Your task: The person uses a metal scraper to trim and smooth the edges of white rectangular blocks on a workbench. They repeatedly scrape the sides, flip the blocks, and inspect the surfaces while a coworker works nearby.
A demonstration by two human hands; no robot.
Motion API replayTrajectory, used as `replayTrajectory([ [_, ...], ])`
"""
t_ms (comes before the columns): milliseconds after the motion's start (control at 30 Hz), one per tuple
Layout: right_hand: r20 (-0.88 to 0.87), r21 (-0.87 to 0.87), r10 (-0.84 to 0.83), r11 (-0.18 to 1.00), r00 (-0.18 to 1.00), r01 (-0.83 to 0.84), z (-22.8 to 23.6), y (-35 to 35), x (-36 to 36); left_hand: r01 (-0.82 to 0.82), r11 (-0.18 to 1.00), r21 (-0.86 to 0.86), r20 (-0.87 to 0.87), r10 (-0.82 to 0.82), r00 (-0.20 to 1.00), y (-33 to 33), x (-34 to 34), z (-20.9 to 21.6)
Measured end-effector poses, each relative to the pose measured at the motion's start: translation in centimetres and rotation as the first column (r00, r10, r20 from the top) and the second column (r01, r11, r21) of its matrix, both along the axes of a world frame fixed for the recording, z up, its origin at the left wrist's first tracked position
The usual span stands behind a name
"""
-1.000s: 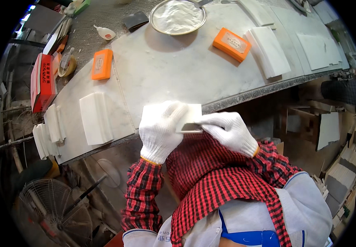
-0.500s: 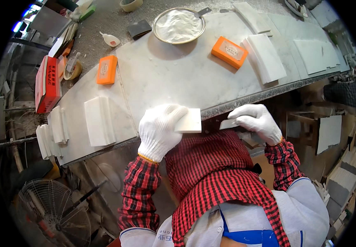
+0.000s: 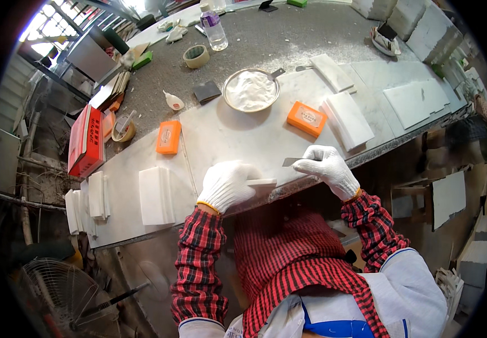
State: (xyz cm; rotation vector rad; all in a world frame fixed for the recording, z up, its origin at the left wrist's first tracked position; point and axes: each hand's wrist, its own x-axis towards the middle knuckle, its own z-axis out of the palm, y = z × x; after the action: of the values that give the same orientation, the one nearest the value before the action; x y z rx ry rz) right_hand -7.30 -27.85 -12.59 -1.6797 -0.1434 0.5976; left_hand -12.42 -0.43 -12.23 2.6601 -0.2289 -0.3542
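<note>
My gloved left hand (image 3: pixel 227 183) is closed around a white stone tile (image 3: pixel 262 183), which sticks out to the right with its narrow edge showing. Just right of it, my gloved right hand (image 3: pixel 328 169) pinches a thin grey scraper blade (image 3: pixel 292 161) that points left toward the tile. Blade and tile are apart. Both hands are over the front edge of the pale stone table (image 3: pixel 238 135). Beyond them stands a metal bowl (image 3: pixel 249 110) of white powder or paste. Orange boxes (image 3: pixel 168 137) lie at left and right.
White tile stacks stand at left (image 3: pixel 156 197) and right (image 3: pixel 347 121). A red box (image 3: pixel 87 141), a glue bottle (image 3: pixel 173 101), a tape roll (image 3: pixel 196 56) and a water bottle (image 3: pixel 215 32) are farther off. A wire fan (image 3: pixel 63 287) stands low at left.
The view has tipped up, showing more of the far table. My left hand has turned the tile from face-on to edge-on. My right hand has brought the blade up and left.
</note>
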Motion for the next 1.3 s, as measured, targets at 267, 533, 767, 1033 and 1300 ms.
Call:
replayTrajectory([
  [267, 0.851, -0.514, 0.373, 0.737, 0.369, 0.439, 3.9, 3.5, 6.6, 0.039, 0.999, 0.015, 0.042, -0.039, 0.998, 0.9, -0.1, -1.1],
  [533, 0.531, -0.846, 0.756, 0.452, 0.382, 0.282, 3.2, 8.5, 13.5, -0.06, 0.998, -0.017, 0.073, 0.061, 0.996, 1.3, -0.2, -0.4],
  [767, 0.652, -0.756, 0.574, 0.541, 0.496, 0.368, 2.1, 1.9, 8.2, -0.054, 0.998, 0.033, 0.145, 0.049, 0.988, 1.6, -0.2, -1.4],
  [1033, 0.721, -0.654, 0.474, 0.707, 0.506, 0.269, -3.4, 0.3, 8.7, -0.068, 0.992, 0.107, 0.155, 0.051, 0.987, 1.2, 0.7, -1.7],
  [1300, 0.634, -0.653, 0.705, 0.708, 0.317, -0.27, 5.1, 2.1, 4.3, -0.048, 0.992, 0.114, 0.152, 0.03, 0.988, 1.4, 0.0, -2.4],
])
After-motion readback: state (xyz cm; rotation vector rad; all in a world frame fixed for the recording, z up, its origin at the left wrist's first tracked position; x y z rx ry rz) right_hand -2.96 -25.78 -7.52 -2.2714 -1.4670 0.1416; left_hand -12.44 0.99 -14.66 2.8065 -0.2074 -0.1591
